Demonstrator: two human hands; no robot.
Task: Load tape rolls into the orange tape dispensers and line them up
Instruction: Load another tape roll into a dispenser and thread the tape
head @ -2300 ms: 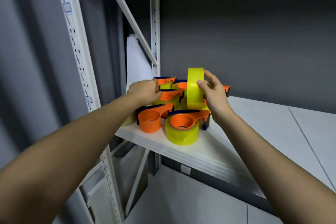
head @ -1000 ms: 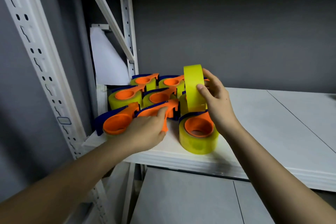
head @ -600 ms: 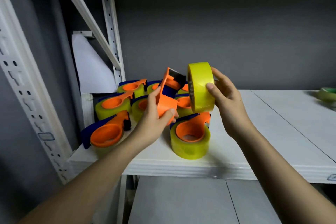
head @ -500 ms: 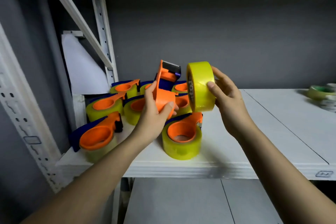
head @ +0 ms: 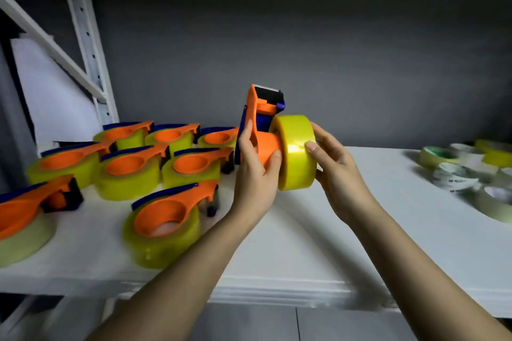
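The roll (head: pixel 296 156) sits partly on the dispenser's (head: pixel 259 130) orange hub, held in the air between both hands. The right hand (head: pixel 336 169) cups the roll's outer face; the left hand (head: pixel 256 171) grips the hub and frame. This looks like the loading step: next, press the roll fully home. Loaded dispensers (head: pixel 166 221) lie left of the grip on the shelf (head: pixel 304 243); spare rolls (head: pixel 454 174) lie right.

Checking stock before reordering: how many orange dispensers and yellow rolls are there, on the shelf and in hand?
Loaded dispensers lying on the shelf: 8
Empty dispenser in the left hand: 1
Yellow roll in the right hand: 1
Total: 10; the loose rolls at right are too blurred to count.
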